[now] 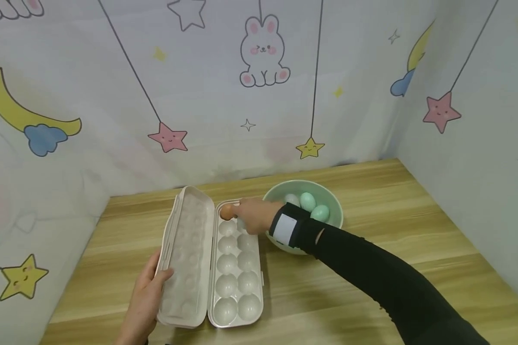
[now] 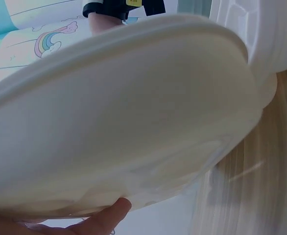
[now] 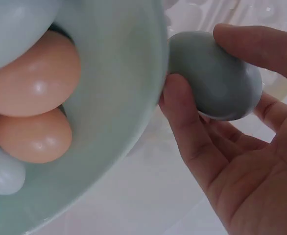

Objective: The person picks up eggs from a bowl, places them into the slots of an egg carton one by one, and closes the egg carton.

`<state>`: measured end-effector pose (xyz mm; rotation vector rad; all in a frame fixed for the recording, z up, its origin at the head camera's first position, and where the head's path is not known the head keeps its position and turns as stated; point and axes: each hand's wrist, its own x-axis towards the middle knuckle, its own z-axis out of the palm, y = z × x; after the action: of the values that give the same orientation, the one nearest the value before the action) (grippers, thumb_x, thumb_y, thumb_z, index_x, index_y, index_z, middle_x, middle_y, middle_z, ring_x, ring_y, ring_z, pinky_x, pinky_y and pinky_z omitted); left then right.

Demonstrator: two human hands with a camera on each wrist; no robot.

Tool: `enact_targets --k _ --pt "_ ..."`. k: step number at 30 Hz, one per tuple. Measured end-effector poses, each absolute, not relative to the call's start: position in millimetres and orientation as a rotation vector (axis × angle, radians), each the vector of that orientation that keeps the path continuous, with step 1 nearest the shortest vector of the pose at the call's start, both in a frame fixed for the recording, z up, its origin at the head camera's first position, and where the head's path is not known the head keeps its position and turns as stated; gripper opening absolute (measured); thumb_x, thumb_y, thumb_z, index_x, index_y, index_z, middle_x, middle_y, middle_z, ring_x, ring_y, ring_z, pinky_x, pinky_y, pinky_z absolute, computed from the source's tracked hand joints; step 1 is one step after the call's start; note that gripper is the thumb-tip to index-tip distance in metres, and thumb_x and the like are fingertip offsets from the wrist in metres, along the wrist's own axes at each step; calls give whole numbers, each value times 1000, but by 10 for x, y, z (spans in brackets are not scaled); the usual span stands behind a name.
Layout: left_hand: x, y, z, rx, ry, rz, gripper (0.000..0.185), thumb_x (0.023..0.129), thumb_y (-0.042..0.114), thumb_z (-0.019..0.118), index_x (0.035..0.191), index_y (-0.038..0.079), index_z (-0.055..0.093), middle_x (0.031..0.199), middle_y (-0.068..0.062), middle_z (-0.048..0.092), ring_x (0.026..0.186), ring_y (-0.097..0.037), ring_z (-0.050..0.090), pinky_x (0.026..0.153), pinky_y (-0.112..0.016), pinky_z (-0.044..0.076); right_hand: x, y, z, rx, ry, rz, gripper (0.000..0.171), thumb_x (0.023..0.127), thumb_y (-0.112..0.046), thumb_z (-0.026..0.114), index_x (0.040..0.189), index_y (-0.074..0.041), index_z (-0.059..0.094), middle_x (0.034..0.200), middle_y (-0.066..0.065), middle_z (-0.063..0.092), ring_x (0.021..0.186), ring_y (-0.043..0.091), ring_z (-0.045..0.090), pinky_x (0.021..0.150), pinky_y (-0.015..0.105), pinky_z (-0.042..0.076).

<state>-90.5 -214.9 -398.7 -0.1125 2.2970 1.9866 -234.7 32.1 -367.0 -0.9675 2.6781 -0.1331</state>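
Observation:
A white egg carton lies open on the wooden table, its lid (image 1: 187, 254) folded out to the left of the cell tray (image 1: 237, 287). My left hand (image 1: 144, 297) grips the lid's near left edge, thumb on top; in the left wrist view a finger (image 2: 104, 220) lies under the lid (image 2: 133, 112). My right hand (image 1: 252, 215) hovers over the tray's far cells and pinches a grey-green egg (image 3: 227, 90) between thumb and fingers (image 3: 204, 68); the head view hides that egg. A brown egg (image 1: 226, 211) sits in the far left cell.
A pale green bowl (image 1: 332, 201) stands right of the carton with green eggs (image 1: 307, 201) and a white one inside; the right wrist view shows its rim (image 3: 124, 98) and two brown eggs (image 3: 35, 73). Cartoon-print curtains enclose the table (image 1: 371, 268) on three sides.

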Motion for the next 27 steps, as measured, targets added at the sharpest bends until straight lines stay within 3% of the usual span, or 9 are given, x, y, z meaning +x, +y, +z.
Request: enact_targets --k 5,8,12,19,27 --pt "-901 -2141 -4001 -120 2311 1979 54 97 2 36 149 5 21 141 -20 33 96 -5 55 75 -24 49 -2321 244 -3708 -979 2698 50 57 87 -2 60 138 -22 43 129 10 53 113 23 52 91 32 42" --pt "-908 -2144 -4005 -120 2308 1969 54 98 4 36 150 5 21 142 -19 32 98 -4 54 76 -23 49 -2311 211 -3727 -1028 2697 172 52 90 0 55 138 -16 41 121 11 56 106 22 55 88 30 42" --pt "-917 -2137 -4003 -104 2302 1965 54 99 5 36 150 6 19 145 -19 29 102 -3 52 77 -23 48 -2327 195 -3799 -1093 2718 276 43 92 -3 53 134 -8 44 102 12 61 82 22 60 73 29 46" --pt "-924 -2136 -3981 -121 2308 1948 56 99 5 36 151 7 17 147 -18 27 101 -2 52 77 -22 48 -2406 176 -3948 -1084 2795 192 36 91 -6 57 127 -8 51 95 12 63 84 24 61 75 30 48" --pt "-908 -2127 -3990 -113 2312 1975 53 98 3 36 149 7 23 142 -18 33 98 -5 55 75 -24 50 -2409 111 -4097 -1196 2850 621 19 98 -14 49 111 -14 63 90 5 66 77 18 62 71 29 47"
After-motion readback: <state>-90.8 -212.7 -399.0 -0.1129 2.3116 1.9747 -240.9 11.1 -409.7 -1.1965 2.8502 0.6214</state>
